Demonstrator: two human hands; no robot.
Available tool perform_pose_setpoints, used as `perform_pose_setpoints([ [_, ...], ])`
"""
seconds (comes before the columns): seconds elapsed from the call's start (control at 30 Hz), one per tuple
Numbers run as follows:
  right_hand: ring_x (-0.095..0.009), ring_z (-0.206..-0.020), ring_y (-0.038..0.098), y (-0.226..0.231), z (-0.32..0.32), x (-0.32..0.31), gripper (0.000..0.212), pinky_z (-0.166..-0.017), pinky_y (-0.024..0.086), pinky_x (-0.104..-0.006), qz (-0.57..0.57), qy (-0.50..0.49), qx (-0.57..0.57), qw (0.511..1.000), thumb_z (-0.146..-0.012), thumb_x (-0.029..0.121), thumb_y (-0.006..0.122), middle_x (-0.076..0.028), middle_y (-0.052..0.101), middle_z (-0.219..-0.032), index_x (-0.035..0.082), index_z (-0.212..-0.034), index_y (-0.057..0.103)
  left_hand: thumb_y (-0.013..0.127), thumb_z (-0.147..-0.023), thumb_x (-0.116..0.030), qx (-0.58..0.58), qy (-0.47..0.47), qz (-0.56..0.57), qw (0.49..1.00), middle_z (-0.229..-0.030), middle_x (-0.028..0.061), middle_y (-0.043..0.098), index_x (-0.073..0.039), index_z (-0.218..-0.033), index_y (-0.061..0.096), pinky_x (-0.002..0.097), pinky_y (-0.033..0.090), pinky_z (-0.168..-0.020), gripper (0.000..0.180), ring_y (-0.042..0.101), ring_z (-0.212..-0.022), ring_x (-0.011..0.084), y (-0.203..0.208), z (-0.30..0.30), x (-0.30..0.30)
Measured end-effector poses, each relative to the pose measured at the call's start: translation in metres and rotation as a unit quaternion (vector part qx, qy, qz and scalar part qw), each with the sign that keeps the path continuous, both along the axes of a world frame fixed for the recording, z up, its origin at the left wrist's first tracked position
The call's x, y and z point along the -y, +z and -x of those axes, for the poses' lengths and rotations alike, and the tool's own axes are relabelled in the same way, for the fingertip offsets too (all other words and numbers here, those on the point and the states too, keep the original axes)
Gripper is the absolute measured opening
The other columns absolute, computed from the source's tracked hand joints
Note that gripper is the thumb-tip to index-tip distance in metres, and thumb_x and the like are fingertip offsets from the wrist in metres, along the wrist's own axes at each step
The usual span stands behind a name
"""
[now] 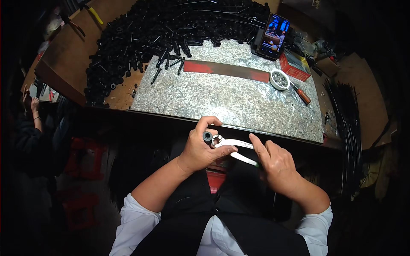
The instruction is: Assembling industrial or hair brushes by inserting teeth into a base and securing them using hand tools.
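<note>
In front of my lap, just off the near edge of the table, my left hand [192,150] is closed round a small black cylindrical part [207,136] with a round hole in its end. The jaws of silver pincers [238,142] sit right beside that part, and my left thumb lies along the tool's head. My right hand [278,164] grips the pincers by their spread handles, its index finger stretched along the upper one. Whether the jaws bite on anything small cannot be made out.
A heap of black cylindrical parts [141,34] covers the table's back left. On the speckled slab [205,96] lie a red-brown strip [226,70], a white bowl [272,80] of small metal pieces and a screwdriver [302,95]. Behind stand a phone [275,36] and red box [294,66].
</note>
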State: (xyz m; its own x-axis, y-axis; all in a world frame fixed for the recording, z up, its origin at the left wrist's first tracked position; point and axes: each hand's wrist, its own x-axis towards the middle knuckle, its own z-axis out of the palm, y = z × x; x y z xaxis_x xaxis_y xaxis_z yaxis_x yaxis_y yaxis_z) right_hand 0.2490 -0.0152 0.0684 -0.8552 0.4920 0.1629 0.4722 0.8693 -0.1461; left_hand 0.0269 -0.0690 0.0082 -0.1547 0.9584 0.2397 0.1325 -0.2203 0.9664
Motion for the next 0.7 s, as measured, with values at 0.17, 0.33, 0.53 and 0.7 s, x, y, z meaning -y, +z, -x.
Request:
perform_pose_setpoints([
  [0.17,-0.024,-0.065,0.049,0.002,0.005,0.001,0.075,-0.055,0.041,-0.0354,-0.009,0.002,-0.009,1.000,-0.063,-0.001,0.064,-0.010,0.043,-0.074,-0.002,-0.134,0.041,0.089,-0.060,-0.022,0.012,-0.007,-0.043,0.999,-0.062,-0.0050,0.052,-0.003,-0.112,0.043,0.0155,0.036,-0.054,0.071,0.046,-0.059,-0.0001,-0.006,0.003,-0.006],
  [0.33,-0.026,-0.070,0.049,0.020,0.004,-0.001,0.079,-0.062,0.040,-0.0367,-0.010,0.012,-0.026,1.000,-0.062,-0.001,0.068,-0.011,0.045,-0.080,0.007,-0.136,0.043,0.091,-0.057,-0.024,0.018,-0.015,-0.013,1.000,-0.056,-0.0051,0.052,-0.002,-0.112,0.043,0.0161,0.034,-0.049,0.076,0.046,-0.054,0.0000,0.003,0.009,-0.004],
  [0.53,-0.020,-0.052,0.047,0.019,-0.002,0.005,0.066,-0.044,0.039,-0.0333,-0.001,0.012,-0.010,1.000,-0.071,-0.003,0.063,-0.007,0.041,-0.069,0.011,-0.134,0.047,0.090,-0.059,-0.022,0.002,-0.046,-0.024,0.999,-0.053,-0.0049,0.051,-0.002,-0.111,0.043,0.0153,0.032,-0.048,0.072,0.045,-0.051,0.0004,0.009,0.006,-0.003],
  [0.7,-0.020,-0.055,0.048,0.016,0.000,0.008,0.066,-0.046,0.040,-0.0329,0.006,0.022,0.002,1.000,-0.071,0.000,0.063,-0.008,0.040,-0.070,0.008,-0.135,0.046,0.079,-0.067,-0.009,-0.041,-0.052,-0.014,0.998,-0.060,-0.0056,0.050,-0.002,-0.113,0.043,0.0149,0.033,-0.054,0.058,0.044,-0.057,-0.0003,0.008,0.007,-0.001],
])
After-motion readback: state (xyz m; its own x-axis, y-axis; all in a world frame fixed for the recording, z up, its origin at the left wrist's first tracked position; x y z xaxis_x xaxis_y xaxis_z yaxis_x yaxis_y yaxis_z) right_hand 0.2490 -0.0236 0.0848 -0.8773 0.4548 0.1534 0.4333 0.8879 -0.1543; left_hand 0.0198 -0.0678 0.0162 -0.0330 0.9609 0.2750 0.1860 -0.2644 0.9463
